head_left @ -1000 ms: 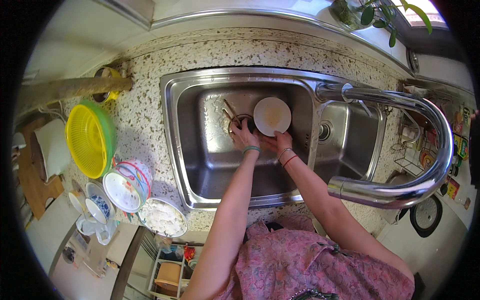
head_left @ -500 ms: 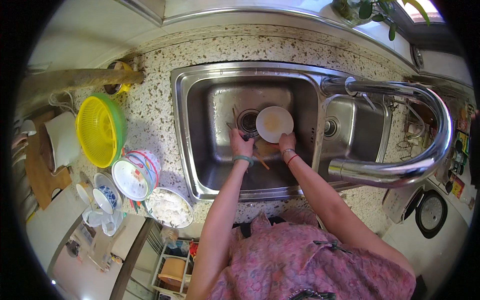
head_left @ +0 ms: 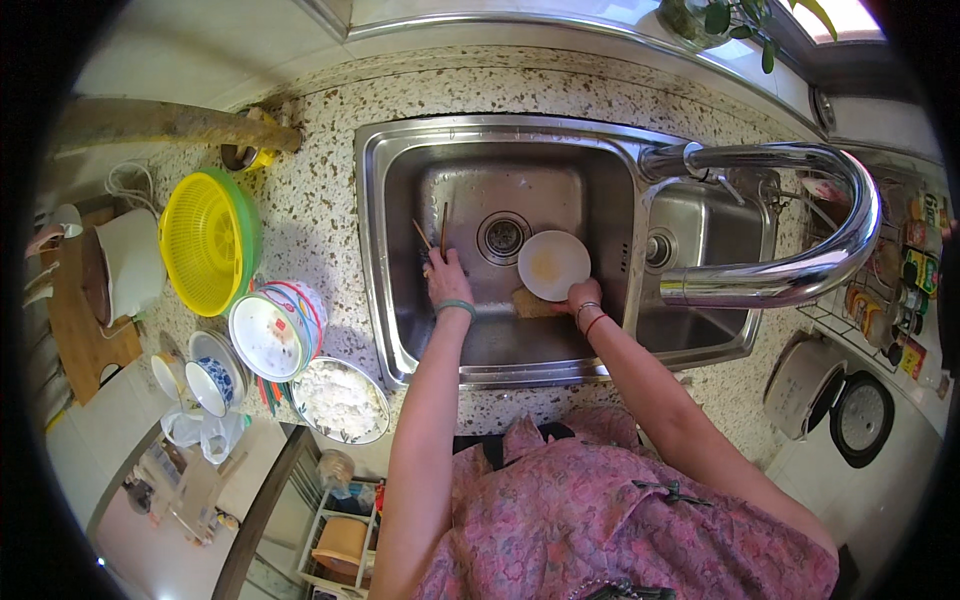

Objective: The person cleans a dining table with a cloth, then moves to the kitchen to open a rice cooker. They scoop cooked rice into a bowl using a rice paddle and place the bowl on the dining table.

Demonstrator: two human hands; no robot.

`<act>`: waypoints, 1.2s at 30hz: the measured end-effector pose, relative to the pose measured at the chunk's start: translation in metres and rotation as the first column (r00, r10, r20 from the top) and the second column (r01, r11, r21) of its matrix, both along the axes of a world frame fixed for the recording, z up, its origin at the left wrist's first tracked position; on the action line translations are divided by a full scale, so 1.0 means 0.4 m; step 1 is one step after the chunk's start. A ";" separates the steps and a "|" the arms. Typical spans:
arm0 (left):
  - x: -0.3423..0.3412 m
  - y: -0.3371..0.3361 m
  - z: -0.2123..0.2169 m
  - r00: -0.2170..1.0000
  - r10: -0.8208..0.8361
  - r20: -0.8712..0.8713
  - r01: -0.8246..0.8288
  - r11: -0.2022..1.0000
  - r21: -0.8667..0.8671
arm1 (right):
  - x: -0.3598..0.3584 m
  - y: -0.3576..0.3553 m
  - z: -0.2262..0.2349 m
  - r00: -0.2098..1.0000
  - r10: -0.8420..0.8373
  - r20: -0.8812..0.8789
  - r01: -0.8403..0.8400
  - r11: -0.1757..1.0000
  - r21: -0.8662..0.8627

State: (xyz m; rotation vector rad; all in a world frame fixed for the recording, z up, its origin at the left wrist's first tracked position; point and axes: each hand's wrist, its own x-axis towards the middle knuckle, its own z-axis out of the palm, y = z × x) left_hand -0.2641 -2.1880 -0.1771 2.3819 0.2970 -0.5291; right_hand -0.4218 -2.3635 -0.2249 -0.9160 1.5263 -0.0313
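Observation:
In the large basin of the steel sink (head_left: 540, 350), my right hand (head_left: 584, 296) grips a small white dish (head_left: 565, 248) by its near right edge. A yellowish stain shows on the dish's inner face. Partly beneath the dish lies a brown scouring pad (head_left: 530, 305). Over at the left side of the basin, my left hand (head_left: 446, 278) is closed round chopsticks (head_left: 444, 226), whose ends stick out past the fingers toward the far side. The drain (head_left: 503, 238) shows between the two hands.
A curved chrome faucet (head_left: 780, 285) arches over the smaller right basin. Left of the sink stand a yellow colander (head_left: 200, 245) in a green bowl, stacked bowls (head_left: 270, 340) and a plate of white food (head_left: 340, 400). A rice cooker (head_left: 800, 385) with its lid raised is at right.
My left hand has moved left, away from the drain, with the chopsticks. The dish in my right hand has come slightly nearer, and the brown pad beneath it now shows.

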 end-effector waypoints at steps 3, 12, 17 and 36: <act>-0.008 0.051 -0.048 0.781 -0.614 0.111 0.521 0.740 0.424 | 0.006 0.010 0.050 0.999 -0.042 0.012 0.042 0.999 0.000; -0.045 0.031 -0.026 0.841 -0.536 0.076 0.481 0.805 0.349 | 0.104 -0.094 0.180 0.933 -0.129 0.336 -0.044 0.885 0.463; -0.044 0.038 0.004 0.852 -0.514 0.099 0.453 0.819 0.353 | 0.079 -0.095 0.126 0.932 -0.255 0.258 -0.046 0.622 0.782; 0.044 0.000 -0.094 0.834 0.168 -0.526 -0.506 0.614 -0.606 | 0.419 0.170 0.080 0.870 0.160 0.467 -0.314 0.909 0.273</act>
